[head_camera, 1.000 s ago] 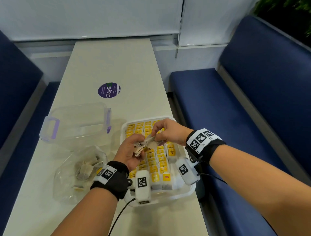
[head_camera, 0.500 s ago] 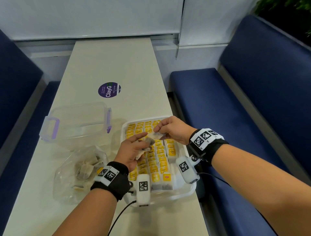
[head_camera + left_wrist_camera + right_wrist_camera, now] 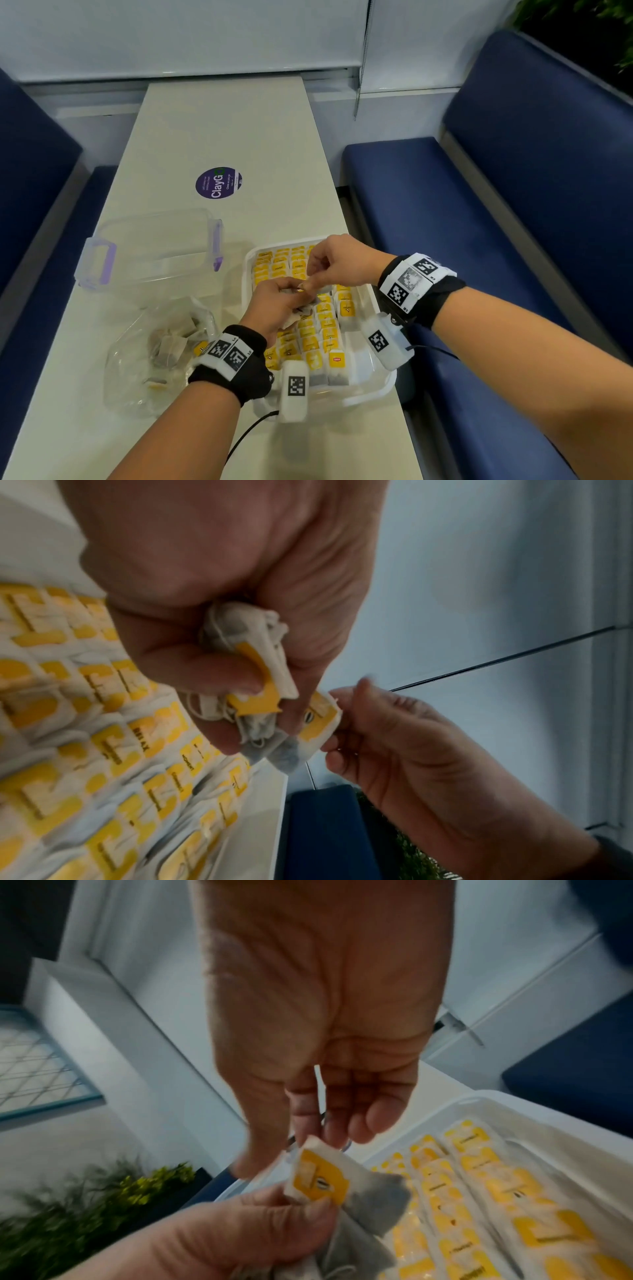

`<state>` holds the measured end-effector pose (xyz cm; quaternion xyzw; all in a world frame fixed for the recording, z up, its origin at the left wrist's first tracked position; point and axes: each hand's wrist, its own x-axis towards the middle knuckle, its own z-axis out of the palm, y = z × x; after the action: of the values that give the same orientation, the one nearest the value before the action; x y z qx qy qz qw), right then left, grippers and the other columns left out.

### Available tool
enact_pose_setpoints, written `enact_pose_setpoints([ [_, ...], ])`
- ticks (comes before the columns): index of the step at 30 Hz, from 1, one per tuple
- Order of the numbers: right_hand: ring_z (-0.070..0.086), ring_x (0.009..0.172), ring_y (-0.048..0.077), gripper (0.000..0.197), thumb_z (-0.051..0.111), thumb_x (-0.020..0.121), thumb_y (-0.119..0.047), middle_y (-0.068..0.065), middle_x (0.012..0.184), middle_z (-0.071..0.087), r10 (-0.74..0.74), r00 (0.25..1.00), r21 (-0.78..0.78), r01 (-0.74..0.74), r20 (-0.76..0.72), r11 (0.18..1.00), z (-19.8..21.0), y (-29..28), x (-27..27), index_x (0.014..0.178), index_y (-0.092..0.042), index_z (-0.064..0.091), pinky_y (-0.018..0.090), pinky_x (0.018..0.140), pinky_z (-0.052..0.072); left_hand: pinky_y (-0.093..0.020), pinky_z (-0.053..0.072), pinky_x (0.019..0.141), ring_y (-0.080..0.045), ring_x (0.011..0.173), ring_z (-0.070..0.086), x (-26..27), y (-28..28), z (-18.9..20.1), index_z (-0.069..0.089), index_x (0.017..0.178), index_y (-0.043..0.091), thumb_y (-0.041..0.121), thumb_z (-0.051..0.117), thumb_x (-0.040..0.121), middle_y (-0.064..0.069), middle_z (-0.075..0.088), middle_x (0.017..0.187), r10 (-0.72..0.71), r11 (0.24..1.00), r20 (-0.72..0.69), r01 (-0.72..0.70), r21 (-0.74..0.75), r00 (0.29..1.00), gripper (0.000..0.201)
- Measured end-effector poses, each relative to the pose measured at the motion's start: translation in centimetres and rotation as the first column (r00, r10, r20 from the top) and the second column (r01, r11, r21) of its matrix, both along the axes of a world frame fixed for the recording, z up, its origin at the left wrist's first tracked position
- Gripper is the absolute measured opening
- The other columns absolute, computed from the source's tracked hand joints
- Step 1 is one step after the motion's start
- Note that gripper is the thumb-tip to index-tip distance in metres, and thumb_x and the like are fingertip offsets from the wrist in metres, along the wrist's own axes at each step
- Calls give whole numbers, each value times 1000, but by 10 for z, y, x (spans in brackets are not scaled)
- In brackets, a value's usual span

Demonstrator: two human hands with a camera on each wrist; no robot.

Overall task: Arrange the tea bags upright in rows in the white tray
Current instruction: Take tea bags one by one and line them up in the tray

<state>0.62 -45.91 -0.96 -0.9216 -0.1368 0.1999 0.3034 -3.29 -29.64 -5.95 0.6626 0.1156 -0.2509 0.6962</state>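
Nearest the viewer, at about 7 o'clock in the head view, a clear plastic bag (image 3: 161, 356) is seen on the table (image 3: 219, 130), with a few loose tea bags (image 3: 169, 344) left inside.

Just right of it, the white tray (image 3: 371, 394) is nearly filled with upright rows of yellow-tagged tea bags (image 3: 310, 339). Above its middle, the left hand (image 3: 274, 308) is curled round a crumpled bunch of tea bags (image 3: 246, 647) with tangled strings. The right hand (image 3: 337, 265), at about 1 o'clock from the left, is narrowed to a fingertip pinch on the top edge of one tea bag (image 3: 320, 1176), which the left thumb also touches.

Risks are judged as follows. If this bag is drawn off while its string is caught in the bunch, a tag may be torn or a second bag dragged out and dropped onto the rows. The standing bags are packed closely; one pressed in carelessly could tip its neighbours. The paper may be creased further by the tight left grip.

Farther off, at 10 o'clock, a clear lidded container (image 3: 150, 246) with purple clips stands well apart, and at 12 o'clock a purple sticker (image 3: 218, 182) is noted.
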Motion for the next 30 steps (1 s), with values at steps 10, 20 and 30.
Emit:
enact_pose_setpoints([
  [10,50,63,4,19,67,81,-13,-12,66,54,103,992,-87,-96,78,992,4,3,0,99,-19,67,26,68,47,-16,31,35,-26,62,61,0,-3,3,65,85,2,4,74,83,-22,72,85,-72,997,-63,74,16,995,9],
  [20,55,64,11,18,68,85,-30,0,72,67,188,981,-251,-173,37,952,3,2,0,76,-14,71,26,63,48,-18,42,39,-24,57,60,0,-9,12,69,104,1,-6,74,80,-25,70,82,-83,996,-97,87,34,992,26],
  [30,54,53,4,11,71,82,-7,-12,64,56,-71,997,-1,71,-7,998,-5,-18,4,83,-18,68,17,57,46,-18,39,36,-24,53,64,1,-4,2,63,82,2,-2,75,80,-24,71,85,-63,992,-72,71,107,995,13],
])
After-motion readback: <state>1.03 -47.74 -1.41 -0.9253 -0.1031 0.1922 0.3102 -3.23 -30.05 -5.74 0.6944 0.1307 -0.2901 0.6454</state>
